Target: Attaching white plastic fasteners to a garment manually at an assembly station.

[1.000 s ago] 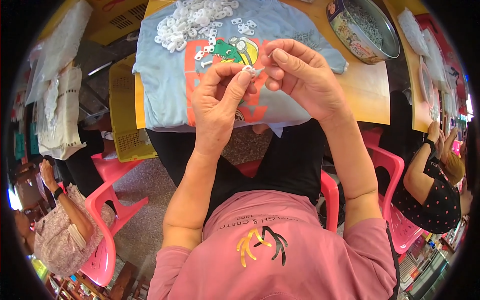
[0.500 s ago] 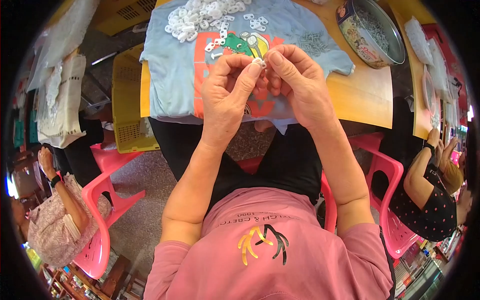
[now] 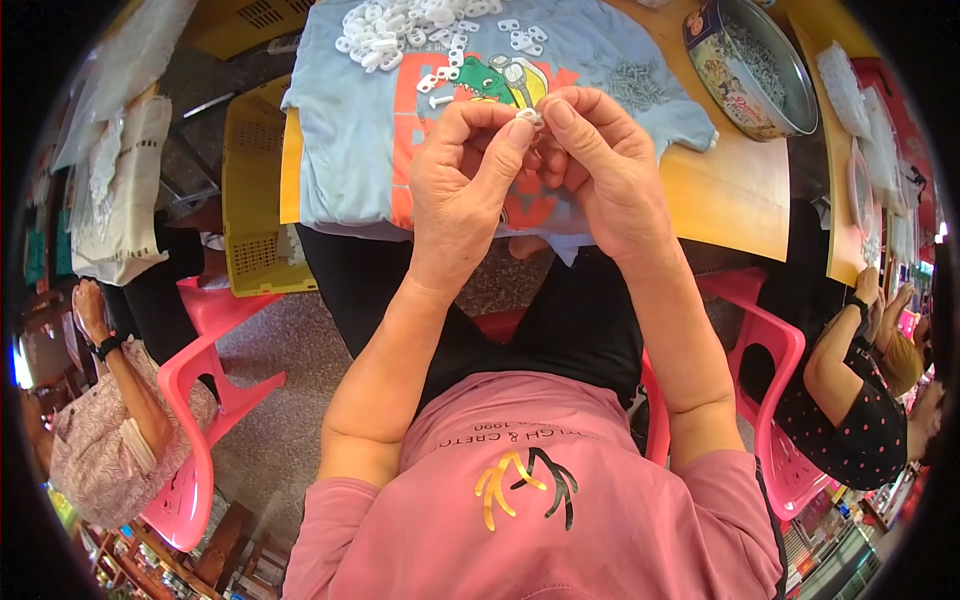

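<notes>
Between my fingertips, over the blue T-shirt [image 3: 340,150] spread on the table, is a small white plastic piece [image 3: 529,117]. My left hand [image 3: 465,175] pinches it with thumb and index finger. From the other side my right hand [image 3: 605,165] closes thumb and forefinger at the same piece; whatever else those fingers hold is hidden. Just beyond lies a loose white plastic pin [image 3: 440,101]. A heap of white two-holed plastic pieces [image 3: 390,30] covers the shirt's far left, with several more [image 3: 525,38] apart from it. Small metal screws [image 3: 637,85] are scattered at the right.
A round tin [image 3: 740,85] full of screws stands on the wooden table [image 3: 735,200] at the far right. A yellow crate [image 3: 250,190] is at the left. People sit on both sides, on pink chairs [image 3: 195,400]; one person's hand [image 3: 90,310] shows at left.
Both hands have shifted very slightly to the right, still pinched together at the small white piece. The table things appear slightly shifted in the picture as well.
</notes>
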`<state>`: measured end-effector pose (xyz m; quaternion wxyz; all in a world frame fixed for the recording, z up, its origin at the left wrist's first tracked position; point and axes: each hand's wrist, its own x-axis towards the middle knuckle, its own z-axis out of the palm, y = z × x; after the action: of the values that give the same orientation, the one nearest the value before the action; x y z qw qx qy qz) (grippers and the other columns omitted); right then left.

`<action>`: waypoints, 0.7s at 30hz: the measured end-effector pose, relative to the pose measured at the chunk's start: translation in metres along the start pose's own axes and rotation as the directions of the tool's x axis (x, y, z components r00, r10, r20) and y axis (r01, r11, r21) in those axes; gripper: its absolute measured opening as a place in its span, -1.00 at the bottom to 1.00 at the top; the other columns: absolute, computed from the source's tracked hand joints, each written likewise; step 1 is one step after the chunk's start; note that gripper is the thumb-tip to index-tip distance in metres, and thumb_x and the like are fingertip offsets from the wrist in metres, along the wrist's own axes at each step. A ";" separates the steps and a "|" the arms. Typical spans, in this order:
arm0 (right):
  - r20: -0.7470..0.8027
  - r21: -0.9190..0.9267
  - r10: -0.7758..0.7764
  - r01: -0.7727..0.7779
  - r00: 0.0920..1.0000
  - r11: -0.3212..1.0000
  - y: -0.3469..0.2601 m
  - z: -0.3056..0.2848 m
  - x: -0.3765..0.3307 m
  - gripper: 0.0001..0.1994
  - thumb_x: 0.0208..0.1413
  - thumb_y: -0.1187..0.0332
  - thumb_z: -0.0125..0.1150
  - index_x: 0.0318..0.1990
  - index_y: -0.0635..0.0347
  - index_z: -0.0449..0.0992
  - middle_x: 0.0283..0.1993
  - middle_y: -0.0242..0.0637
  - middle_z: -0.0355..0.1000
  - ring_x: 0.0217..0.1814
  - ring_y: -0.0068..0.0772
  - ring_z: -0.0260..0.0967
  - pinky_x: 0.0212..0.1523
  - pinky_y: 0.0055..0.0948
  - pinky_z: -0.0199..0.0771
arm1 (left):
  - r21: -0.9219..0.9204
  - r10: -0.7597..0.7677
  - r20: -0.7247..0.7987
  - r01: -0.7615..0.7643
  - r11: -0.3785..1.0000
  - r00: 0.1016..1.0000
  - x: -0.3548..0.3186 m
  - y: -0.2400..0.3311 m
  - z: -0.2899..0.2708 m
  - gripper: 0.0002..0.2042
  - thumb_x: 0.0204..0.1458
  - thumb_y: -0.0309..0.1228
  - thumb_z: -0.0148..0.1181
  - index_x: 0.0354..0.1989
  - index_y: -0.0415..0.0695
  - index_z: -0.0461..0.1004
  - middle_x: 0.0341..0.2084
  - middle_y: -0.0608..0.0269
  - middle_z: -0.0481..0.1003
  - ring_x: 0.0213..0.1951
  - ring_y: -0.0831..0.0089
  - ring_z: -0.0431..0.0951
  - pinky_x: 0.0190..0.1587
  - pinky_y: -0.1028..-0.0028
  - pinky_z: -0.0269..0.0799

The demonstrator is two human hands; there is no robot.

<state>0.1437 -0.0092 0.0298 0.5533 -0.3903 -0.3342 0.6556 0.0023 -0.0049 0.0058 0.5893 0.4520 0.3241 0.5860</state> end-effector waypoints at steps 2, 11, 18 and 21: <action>-0.002 0.006 -0.005 0.005 1.000 1.000 0.000 -0.001 0.000 -0.84 0.23 0.31 0.20 -0.15 0.19 0.52 -0.36 -0.47 0.44 -0.43 -0.68 0.29 -0.39 -0.62 0.31 | -0.033 -0.009 -0.003 0.009 0.999 1.000 0.000 -0.001 0.000 -0.90 0.19 -0.51 0.16 -0.18 -0.23 0.42 -0.39 0.29 0.54 -0.36 0.61 0.54 -0.27 0.60 0.49; -0.016 -0.071 -0.065 0.063 0.998 0.995 0.004 -0.004 0.000 -0.84 0.22 0.38 0.21 -0.13 0.25 0.52 -0.32 -0.43 0.46 -0.40 -0.66 0.33 -0.38 -0.59 0.39 | 0.077 0.029 -0.020 -0.028 0.997 0.999 -0.001 -0.002 0.001 -0.90 0.19 -0.50 0.16 -0.18 -0.22 0.41 -0.38 0.32 0.53 -0.34 0.63 0.54 -0.27 0.63 0.46; -0.012 -0.262 -0.189 0.179 0.982 0.948 0.005 -0.002 0.001 -0.84 0.20 0.42 0.23 -0.14 0.30 0.51 -0.32 -0.36 0.49 -0.40 -0.64 0.38 -0.40 -0.60 0.46 | 0.067 -0.013 -0.049 0.016 0.998 0.999 -0.003 0.000 0.002 -0.91 0.19 -0.49 0.16 -0.20 -0.22 0.42 -0.41 0.34 0.51 -0.39 0.65 0.51 -0.31 0.65 0.44; -0.028 -0.225 -0.162 0.151 0.986 0.963 0.007 0.002 -0.001 -0.84 0.20 0.42 0.23 -0.15 0.30 0.51 -0.32 -0.35 0.49 -0.38 -0.63 0.40 -0.39 -0.61 0.50 | 0.086 -0.004 -0.065 0.009 0.996 0.998 -0.003 -0.002 0.003 -0.91 0.19 -0.49 0.17 -0.22 -0.22 0.42 -0.42 0.35 0.51 -0.40 0.66 0.49 -0.33 0.65 0.44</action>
<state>0.1388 -0.0109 0.0251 0.5640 -0.4371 -0.4222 0.5592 0.0052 -0.0079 0.0048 0.5603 0.4568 0.3695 0.5838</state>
